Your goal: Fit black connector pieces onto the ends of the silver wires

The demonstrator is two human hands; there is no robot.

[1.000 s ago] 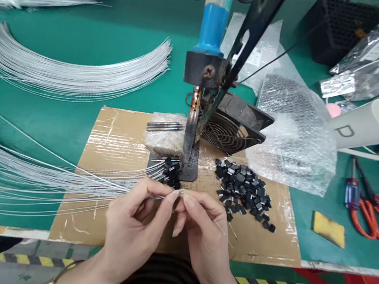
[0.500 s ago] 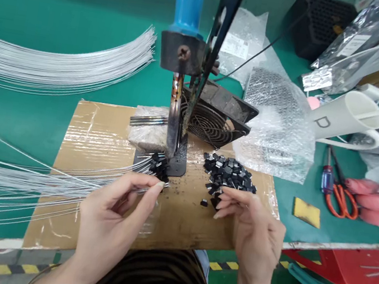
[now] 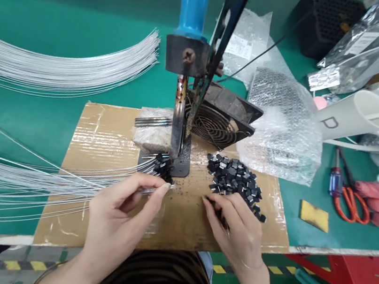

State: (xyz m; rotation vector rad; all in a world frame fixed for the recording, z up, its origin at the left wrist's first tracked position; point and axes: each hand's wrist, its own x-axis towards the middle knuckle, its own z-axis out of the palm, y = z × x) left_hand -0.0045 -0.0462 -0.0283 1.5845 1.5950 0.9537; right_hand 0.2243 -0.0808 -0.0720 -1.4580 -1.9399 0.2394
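My left hand (image 3: 125, 213) is closed in a pinch on a thin white wire, its bare end (image 3: 172, 186) poking just past the fingertips. Beneath and behind it runs a loose bunch of white wires (image 3: 73, 181), several ending in black pieces (image 3: 163, 166) by the metal stand. On the right, my right hand (image 3: 240, 228) is closed, fingertips together, with a small dark piece (image 3: 205, 197) just showing between them. It rests at the near side of a heap of small black pieces (image 3: 232, 174) with shiny metal parts. The two hands' fingertips are apart.
A blue-handled soldering iron (image 3: 193, 7) hangs tip-down from a black stand. Behind are a fan (image 3: 223, 121) and bubble wrap (image 3: 281, 122). A cardboard sheet (image 3: 106, 125) covers the bench. At right lie a yellow sponge (image 3: 314, 215), scissors (image 3: 349, 208) and a mug (image 3: 343, 115).
My right hand has moved left and turned, its fingers closing at the heap's near edge. My left hand keeps its pinch on the wire. The view has shifted slightly.
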